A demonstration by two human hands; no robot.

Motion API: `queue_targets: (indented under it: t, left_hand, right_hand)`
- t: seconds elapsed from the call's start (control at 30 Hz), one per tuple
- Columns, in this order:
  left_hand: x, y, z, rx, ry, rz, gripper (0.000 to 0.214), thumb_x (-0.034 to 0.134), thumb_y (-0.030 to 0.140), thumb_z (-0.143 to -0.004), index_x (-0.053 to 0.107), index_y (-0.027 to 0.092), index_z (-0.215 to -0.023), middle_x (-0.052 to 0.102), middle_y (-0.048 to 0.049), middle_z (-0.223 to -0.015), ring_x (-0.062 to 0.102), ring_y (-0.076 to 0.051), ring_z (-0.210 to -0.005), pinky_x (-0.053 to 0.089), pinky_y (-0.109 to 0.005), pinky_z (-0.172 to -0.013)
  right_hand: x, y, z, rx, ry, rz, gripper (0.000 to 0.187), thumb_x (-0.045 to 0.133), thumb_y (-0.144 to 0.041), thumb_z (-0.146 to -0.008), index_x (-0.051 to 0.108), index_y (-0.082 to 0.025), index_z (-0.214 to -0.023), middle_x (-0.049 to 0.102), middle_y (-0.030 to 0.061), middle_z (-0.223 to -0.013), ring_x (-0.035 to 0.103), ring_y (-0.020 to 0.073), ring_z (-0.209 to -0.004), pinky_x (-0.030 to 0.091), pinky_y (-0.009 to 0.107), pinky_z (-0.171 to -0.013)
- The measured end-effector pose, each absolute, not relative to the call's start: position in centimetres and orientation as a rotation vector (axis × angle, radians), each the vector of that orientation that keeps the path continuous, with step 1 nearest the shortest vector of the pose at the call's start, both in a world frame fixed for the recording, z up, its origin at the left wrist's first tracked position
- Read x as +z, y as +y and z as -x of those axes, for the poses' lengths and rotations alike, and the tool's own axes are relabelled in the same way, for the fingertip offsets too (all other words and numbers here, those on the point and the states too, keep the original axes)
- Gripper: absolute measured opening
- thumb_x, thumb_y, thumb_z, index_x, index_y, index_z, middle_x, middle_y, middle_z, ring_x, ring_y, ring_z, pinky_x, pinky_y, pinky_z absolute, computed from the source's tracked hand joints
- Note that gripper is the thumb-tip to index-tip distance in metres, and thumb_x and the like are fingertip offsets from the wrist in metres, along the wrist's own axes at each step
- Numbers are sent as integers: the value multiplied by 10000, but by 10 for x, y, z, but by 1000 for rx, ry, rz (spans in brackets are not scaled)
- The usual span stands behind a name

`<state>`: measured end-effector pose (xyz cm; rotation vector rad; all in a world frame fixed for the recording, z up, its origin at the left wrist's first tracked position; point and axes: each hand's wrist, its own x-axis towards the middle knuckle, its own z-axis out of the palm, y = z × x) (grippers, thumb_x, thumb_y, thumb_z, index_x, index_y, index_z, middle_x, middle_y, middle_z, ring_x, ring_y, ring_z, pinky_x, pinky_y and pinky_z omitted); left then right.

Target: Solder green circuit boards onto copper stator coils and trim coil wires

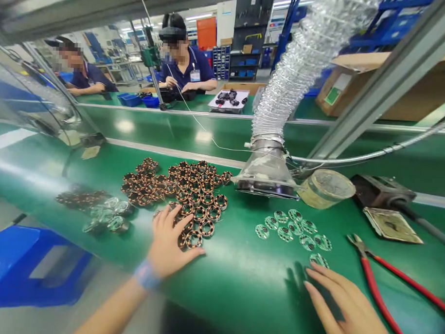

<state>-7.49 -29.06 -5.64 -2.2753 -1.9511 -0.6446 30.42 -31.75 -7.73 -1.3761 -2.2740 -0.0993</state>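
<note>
On the green belt point(233, 289), open left hand point(167, 245) against copper stators point(195, 200), open right hand point(349, 310) cut off below

On the worktop point(240, 289), wound stator cores point(192, 190) lie left of round circuit boards point(293, 228), with side-cutting pliers point(373, 294) to their right and a fume-extraction hood point(266, 171) behind them.

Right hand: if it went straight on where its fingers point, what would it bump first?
The right hand would probably meet the round green circuit board first, though depth is unclear.
</note>
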Motion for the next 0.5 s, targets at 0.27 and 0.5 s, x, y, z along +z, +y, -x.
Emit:
queue_targets:
  t: [0.27, 0.5]
  left_hand:
    - [-54, -289, 9, -824, -1932, 2426, 914, 713, 677, -562, 457, 189, -1291, 278, -208, -1448, 165, -454, -1369, 189, -686, -1041]
    - [-45, -320, 8, -939, -1783, 2356, 272, 693, 348, -768, 627, 248, -1012, 412, -118, -1258, 356, -357, -1246, 363, -565, -1004]
  right_hand:
    - [-84, -274, -248, -28, -2439, 1308, 499, 198, -375, -1005, 526, -110, -1272, 495, 135, -1349, 345, 365, -1299, 216, 661, -1035]
    - [-70, -304, -261, 21, -2263, 1364, 468, 295, -448, -994, 574, -118, -1174, 548, 155, -1255, 479, 337, -1187, 334, 553, -1038]
